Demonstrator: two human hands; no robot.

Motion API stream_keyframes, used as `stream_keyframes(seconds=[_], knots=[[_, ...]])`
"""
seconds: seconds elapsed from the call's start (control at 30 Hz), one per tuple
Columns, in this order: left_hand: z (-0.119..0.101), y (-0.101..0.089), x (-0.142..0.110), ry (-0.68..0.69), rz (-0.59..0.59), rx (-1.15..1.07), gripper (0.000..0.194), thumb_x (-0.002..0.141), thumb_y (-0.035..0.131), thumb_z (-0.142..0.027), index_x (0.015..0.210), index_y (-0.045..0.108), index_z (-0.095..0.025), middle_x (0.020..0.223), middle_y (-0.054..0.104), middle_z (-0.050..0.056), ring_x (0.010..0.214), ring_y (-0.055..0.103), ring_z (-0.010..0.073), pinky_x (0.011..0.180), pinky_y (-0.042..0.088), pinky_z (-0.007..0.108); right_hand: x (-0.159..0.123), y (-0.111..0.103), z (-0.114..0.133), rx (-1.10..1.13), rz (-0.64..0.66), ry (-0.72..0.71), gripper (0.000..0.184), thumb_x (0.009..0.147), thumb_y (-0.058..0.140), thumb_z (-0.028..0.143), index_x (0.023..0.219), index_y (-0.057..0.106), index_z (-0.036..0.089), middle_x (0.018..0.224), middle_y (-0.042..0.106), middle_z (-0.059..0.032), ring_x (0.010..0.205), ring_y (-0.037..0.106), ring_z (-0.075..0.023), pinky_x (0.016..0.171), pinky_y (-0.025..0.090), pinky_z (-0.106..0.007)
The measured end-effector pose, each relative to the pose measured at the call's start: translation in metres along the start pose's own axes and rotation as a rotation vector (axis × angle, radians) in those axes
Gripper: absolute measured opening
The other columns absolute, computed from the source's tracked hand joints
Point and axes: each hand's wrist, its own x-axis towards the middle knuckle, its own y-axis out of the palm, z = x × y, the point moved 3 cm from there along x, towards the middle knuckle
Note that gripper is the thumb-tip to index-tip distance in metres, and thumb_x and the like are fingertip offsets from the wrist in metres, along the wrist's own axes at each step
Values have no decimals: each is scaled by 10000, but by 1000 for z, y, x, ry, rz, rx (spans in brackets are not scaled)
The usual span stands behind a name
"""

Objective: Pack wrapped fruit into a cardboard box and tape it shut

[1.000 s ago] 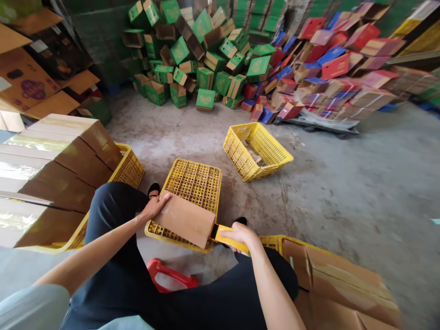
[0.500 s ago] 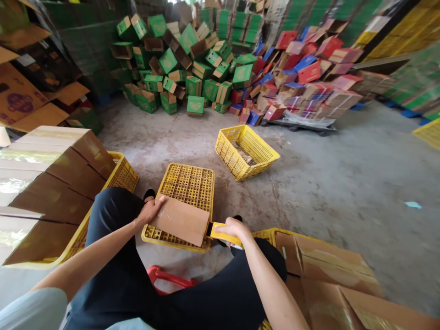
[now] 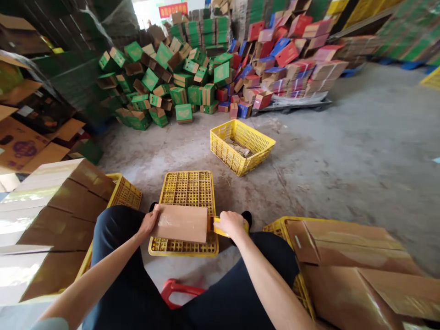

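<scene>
The brown carton (image 3: 182, 223) lies just below the middle of the frame, slightly left of centre, on a yellow crate (image 3: 187, 183) whose gridded base faces up. The left hand (image 3: 148, 223) grips the carton's left end, thumb on top and the other fingers mostly out of sight beneath. The right hand (image 3: 232, 223) has its fingers wrapped around a yellow tool (image 3: 220, 233) at the carton's right end; the hand covers much of the tool, so whether its tip touches the cardboard is hard to say. Above and right of the crate, an open yellow basket (image 3: 227, 155) stands on the floor (image 3: 309, 169) with brown scraps (image 3: 239, 147) inside. Stacked cartons (image 3: 74, 201) fill the lower left, more packed cartons (image 3: 357, 243) the lower right. A heap of green boxes (image 3: 184, 112) spreads across the upper left of centre, beside red and blue ones
</scene>
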Motion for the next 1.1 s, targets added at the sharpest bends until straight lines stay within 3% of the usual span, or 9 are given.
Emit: stream_keyframes(seconds=[0.17, 0.33, 0.5, 0.63, 0.77, 0.87, 1.0, 1.1], knots=[[7, 1, 4, -49, -27, -21, 902, 887, 271, -857, 972, 751, -98, 1109, 764, 214, 1113, 699, 375, 954, 527, 415, 14, -9, -12, -31, 15, 56, 391, 880, 665, 461, 1092, 785, 156, 1090, 780, -206, 1090, 736, -332, 842, 533, -343], [7, 2, 3, -74, -8, -30, 922, 909, 232, -835, 1048, 723, -67, 1174, 734, 250, 1190, 659, 408, 1008, 479, 463, 38, -18, -2, -33, -31, 138, 372, 948, 613, 427, 1121, 764, 135, 1181, 746, -237, 1164, 704, -319, 907, 502, -334], [1, 0, -2, -87, -25, -52, 911, 912, 255, -838, 1166, 674, -70, 1212, 715, 262, 1238, 635, 406, 1003, 464, 449, 62, -21, 26, -47, -111, 130, 445, 1054, 441, 379, 1279, 633, 45, 1159, 727, -292, 1152, 707, -319, 969, 454, -403], [-4, 0, -5, -97, -13, -76, 885, 923, 256, -827, 1112, 711, -91, 1182, 735, 239, 1202, 655, 393, 986, 479, 421, 81, -12, 57, -47, -139, 23, 388, 1057, 452, 368, 1292, 608, 101, 1149, 747, -230, 1178, 685, -274, 1044, 387, -395], [-7, -1, -4, -114, -14, -73, 865, 935, 246, -806, 1116, 738, -118, 1186, 743, 218, 1224, 643, 407, 1025, 459, 441, 102, -6, 85, -33, -177, -74, 337, 1030, 517, 362, 1274, 637, 163, 1268, 722, -165, 1322, 572, -248, 1162, 260, -372], [-9, -1, -3, -123, -24, -80, 867, 935, 248, -803, 1084, 757, -117, 1146, 753, 219, 1207, 649, 425, 1024, 458, 454, 117, -4, 99, -9, -167, -84, 362, 1056, 444, 355, 1291, 643, 165, 1285, 713, -163, 1306, 584, -233, 1095, 348, -324], [-12, -1, -2, -96, -28, -103, 834, 954, 252, -780, 1012, 776, -135, 1072, 771, 201, 1143, 681, 420, 1002, 468, 434, 127, -3, 109, 24, -103, -88, 444, 1086, 342, 397, 1263, 663, 146, 1170, 756, -155, 1103, 709, -211, 884, 478, -250], [-11, -1, -3, -81, -28, -115, 852, 959, 236, -779, 1006, 774, -119, 1043, 770, 222, 1110, 693, 429, 981, 477, 444, 122, -9, 108, 37, -125, -120, 477, 1103, 272, 385, 1275, 663, 172, 1237, 738, -135, 1152, 697, -196, 926, 486, -237]])
